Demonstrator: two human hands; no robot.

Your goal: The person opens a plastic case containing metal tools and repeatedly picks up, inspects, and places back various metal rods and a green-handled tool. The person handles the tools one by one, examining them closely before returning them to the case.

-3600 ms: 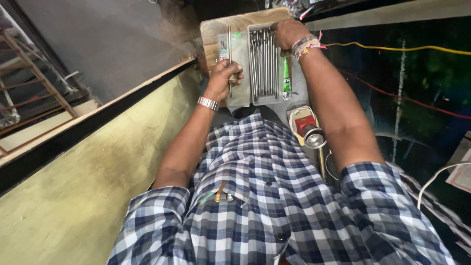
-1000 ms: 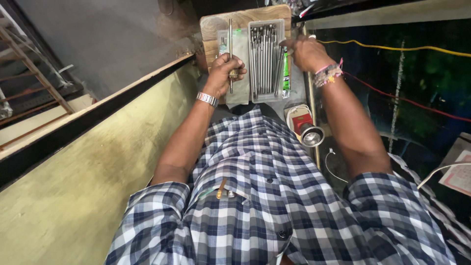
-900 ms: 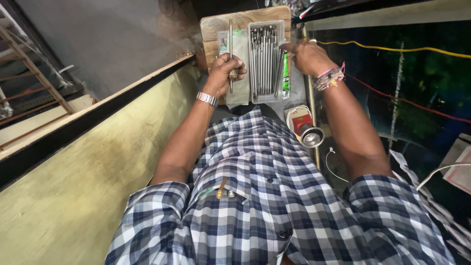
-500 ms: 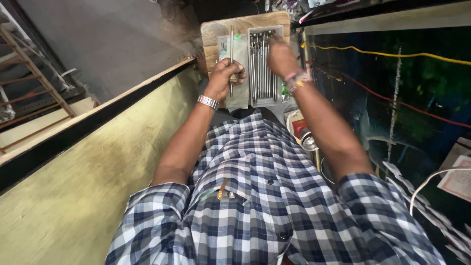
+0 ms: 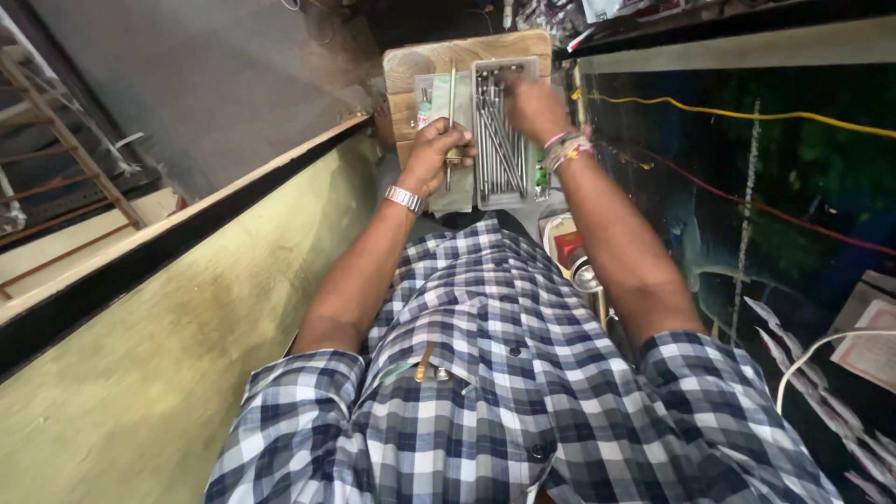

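Note:
On a wooden board (image 5: 408, 71) lies a grey tray (image 5: 501, 191) filled with several long metal rods (image 5: 495, 140). My left hand (image 5: 437, 157), with a metal watch on the wrist, is closed around one thin metal rod (image 5: 451, 93) that stands up along the tray's left side. My right hand (image 5: 532, 105), with thread bands at the wrist, reaches into the tray's far right part, fingers down among the rods. Whether those fingers pinch a rod is hidden by blur.
A red and white tool (image 5: 571, 257) lies under my right forearm. A dark glass panel (image 5: 747, 168) with a yellow cable (image 5: 747, 114) and a red cable runs on the right. A yellowish wall (image 5: 187, 336) slopes on the left, wooden racks beyond.
My right hand has moved from the tray's right edge inward onto the rods at its far end. My left hand has kept hold of its rod.

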